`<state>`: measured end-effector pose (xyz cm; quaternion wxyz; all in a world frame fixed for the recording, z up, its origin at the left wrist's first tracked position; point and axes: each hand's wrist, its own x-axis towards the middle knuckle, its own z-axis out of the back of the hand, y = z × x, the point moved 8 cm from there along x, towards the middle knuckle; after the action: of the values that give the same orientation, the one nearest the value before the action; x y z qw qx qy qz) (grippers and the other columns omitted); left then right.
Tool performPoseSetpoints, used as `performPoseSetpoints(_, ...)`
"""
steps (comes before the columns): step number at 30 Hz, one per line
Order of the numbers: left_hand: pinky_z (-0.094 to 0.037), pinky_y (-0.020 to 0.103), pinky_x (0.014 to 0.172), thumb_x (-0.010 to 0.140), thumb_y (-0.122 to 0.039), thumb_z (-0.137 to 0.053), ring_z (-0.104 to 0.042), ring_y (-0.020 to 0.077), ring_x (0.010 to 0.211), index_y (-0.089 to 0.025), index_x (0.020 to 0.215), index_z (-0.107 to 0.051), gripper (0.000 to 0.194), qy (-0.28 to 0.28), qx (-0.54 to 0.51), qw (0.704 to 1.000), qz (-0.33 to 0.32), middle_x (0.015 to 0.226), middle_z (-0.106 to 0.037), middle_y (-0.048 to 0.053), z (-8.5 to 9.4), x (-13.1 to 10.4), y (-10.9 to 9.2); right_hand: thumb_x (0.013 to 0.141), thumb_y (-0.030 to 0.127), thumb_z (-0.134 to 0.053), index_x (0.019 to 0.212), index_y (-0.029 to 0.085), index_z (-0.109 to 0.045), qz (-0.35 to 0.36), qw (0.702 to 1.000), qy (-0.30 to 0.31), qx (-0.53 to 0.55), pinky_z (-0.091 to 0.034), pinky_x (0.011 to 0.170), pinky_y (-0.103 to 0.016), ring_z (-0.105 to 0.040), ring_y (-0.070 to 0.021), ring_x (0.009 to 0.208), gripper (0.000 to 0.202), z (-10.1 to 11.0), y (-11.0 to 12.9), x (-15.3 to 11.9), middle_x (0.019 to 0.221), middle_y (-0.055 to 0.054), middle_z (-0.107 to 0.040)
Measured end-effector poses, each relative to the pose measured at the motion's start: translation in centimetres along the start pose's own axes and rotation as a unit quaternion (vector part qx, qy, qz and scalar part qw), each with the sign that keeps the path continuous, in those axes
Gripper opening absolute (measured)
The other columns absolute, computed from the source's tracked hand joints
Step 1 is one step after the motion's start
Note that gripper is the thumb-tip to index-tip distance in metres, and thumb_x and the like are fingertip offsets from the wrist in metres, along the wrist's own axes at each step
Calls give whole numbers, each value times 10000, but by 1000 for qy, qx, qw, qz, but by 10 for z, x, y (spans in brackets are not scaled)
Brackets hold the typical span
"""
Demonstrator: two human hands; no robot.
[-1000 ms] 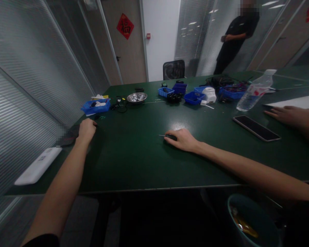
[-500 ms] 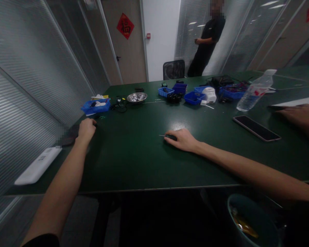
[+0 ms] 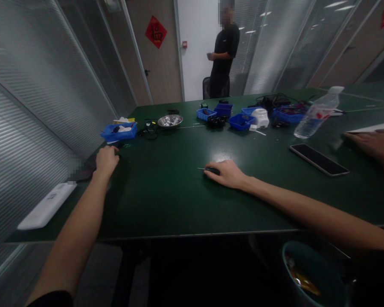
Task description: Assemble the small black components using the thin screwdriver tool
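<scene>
My right hand (image 3: 228, 173) rests on the green table (image 3: 166, 192), closed around a screwdriver (image 3: 212, 170) with a dark handle. Its thin metal shaft points left, just above the tabletop. Farther left, my left hand (image 3: 107, 158) lies on the table with its fingers curled down. Something small and dark shows at its fingertips, too hidden to name. Beyond that hand sits a blue basket (image 3: 119, 133) with white and yellow items inside.
Along the back stand a metal bowl (image 3: 170, 122), cables (image 3: 150, 130) and several blue trays (image 3: 241, 122). A phone (image 3: 319, 159), a tilted water bottle (image 3: 319, 111) and another person's hand (image 3: 376, 144) are at the right. A bin (image 3: 315, 273) stands below the edge. A person (image 3: 224, 55) is behind the table.
The person behind the table has moved left, to behind the chair. The other person's hand at the right has shifted slightly right. My left hand has shifted very slightly; my right hand stays put.
</scene>
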<state>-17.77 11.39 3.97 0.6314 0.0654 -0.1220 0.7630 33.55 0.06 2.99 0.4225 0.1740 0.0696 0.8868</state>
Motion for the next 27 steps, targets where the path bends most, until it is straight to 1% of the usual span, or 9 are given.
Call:
performPoseSetpoints(3, -511, 537, 1041, 922, -303, -633, -603, 443, 1256, -109, 1294, -697, 424, -22, 51, 998, 22, 1350, -649, 261, 3, -1, 4, 1077, 531, -488, 1282, 187, -735, -2, 1000, 5, 3, -439, 684, -315, -676, -195, 686, 470, 0, 0, 0, 869, -69, -783)
performPoseSetpoints(7, -532, 463, 987, 945, -309, -598, -650, 398, 1176, -120, 1216, -728, 355, 22, 53, 997, 45, 1288, -689, 239, -4, 0, 9, 1078, 526, -490, 1288, 186, -734, -3, 1000, 8, 8, -438, 679, -311, -663, -188, 667, 468, 0, 0, 0, 850, -66, -778)
performPoseSetpoints(10, -532, 443, 958, 947, -290, -575, -664, 385, 1139, -118, 1164, -757, 331, 40, 40, 998, 41, 1254, -707, 231, -6, -1, 8, 1079, 527, -489, 1278, 183, -739, -2, 1000, 2, 4, -436, 685, -315, -662, -191, 670, 470, 1, 0, 0, 839, -66, -774)
performPoseSetpoints(15, -532, 445, 913, 927, -315, -605, -669, 389, 1109, -135, 1167, -770, 343, 29, 19, 999, 32, 1210, -727, 210, -3, -3, 8, 1080, 531, -484, 1293, 180, -732, 0, 1000, 7, 9, -435, 676, -311, -659, -188, 669, 480, 0, 0, -1, 843, -63, -770)
performPoseSetpoints(19, -522, 376, 841, 907, -351, -649, -684, 333, 1037, -160, 1148, -775, 333, 43, -7, 999, 2, 1166, -756, 158, -7, 3, 1, 1080, 535, -483, 1281, 182, -736, 1, 1000, 3, 13, -433, 672, -312, -657, -188, 669, 478, 1, 0, -1, 832, -60, -765)
performPoseSetpoints(21, -510, 354, 816, 893, -364, -668, -689, 304, 988, -163, 1116, -781, 321, 66, -42, 997, -25, 1104, -771, 137, -12, 5, -12, 1082, 533, -479, 1284, 183, -734, 2, 1000, 6, 16, -434, 674, -310, -651, -184, 661, 478, 1, 0, -1, 825, -58, -763)
performPoseSetpoints(23, -503, 349, 805, 882, -385, -687, -691, 284, 943, -165, 1096, -786, 323, 87, -92, 990, -68, 1030, -774, 116, -16, 3, -37, 1083, 536, -479, 1282, 182, -734, 1, 1000, 5, 11, -431, 675, -309, -648, -184, 663, 480, 1, 1, 0, 819, -59, -759)
performPoseSetpoints(25, -501, 346, 796, 879, -429, -707, -690, 268, 923, -169, 1107, -787, 355, 102, -150, 974, -133, 1009, -765, 99, -17, -7, -72, 1084, 535, -479, 1279, 180, -735, 3, 1000, 4, 7, -426, 675, -307, -645, -182, 661, 479, 1, 1, 0, 820, -60, -758)
performPoseSetpoints(27, -500, 341, 786, 889, -479, -716, -683, 253, 920, -175, 1129, -783, 393, 118, -203, 952, -199, 1033, -753, 93, -16, -24, -113, 1084, 528, -483, 1277, 176, -736, 4, 1000, 3, 7, -424, 676, -307, -638, -179, 650, 474, 0, 2, 0, 818, -59, -757)
